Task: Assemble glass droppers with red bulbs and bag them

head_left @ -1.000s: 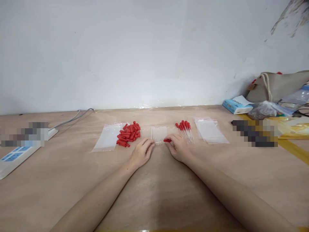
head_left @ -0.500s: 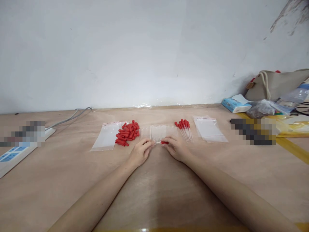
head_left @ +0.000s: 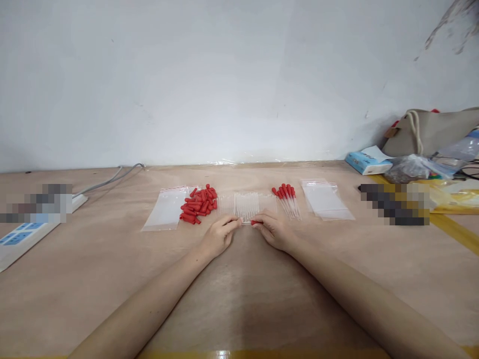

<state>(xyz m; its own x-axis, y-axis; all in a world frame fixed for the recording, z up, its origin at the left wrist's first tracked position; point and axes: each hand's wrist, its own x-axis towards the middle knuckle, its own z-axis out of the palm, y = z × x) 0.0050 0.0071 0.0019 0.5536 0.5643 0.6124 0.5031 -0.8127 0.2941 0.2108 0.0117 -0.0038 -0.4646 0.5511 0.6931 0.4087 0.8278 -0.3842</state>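
My left hand (head_left: 221, 236) pinches a clear glass dropper tube (head_left: 246, 223), closed around its left part. Facing it, my right hand (head_left: 276, 231) is closed on a red rubber bulb (head_left: 255, 222), which shows just past the fingertips. The tube's end appears to meet the bulb, though the fingers hide the joint. Behind both hands, a row of loose glass tubes (head_left: 247, 203) lies on the table. To the left is a heap of red rubber bulbs (head_left: 200, 203). Several droppers with red bulbs fitted (head_left: 287, 199) lie side by side at the right.
Clear zip bags lie on either side, a left bag (head_left: 161, 212) and a right bag (head_left: 325, 202). A white power strip (head_left: 41, 232) sits far left. Toward the right are a blue tissue pack (head_left: 366, 162), a blurred dark object (head_left: 392, 204) and a grey bag (head_left: 437, 132). A wall stands behind.
My fingertips have drawn very slightly closer together, still gripping the tube and the bulb. The whole view has shifted a little. The piles look the same.
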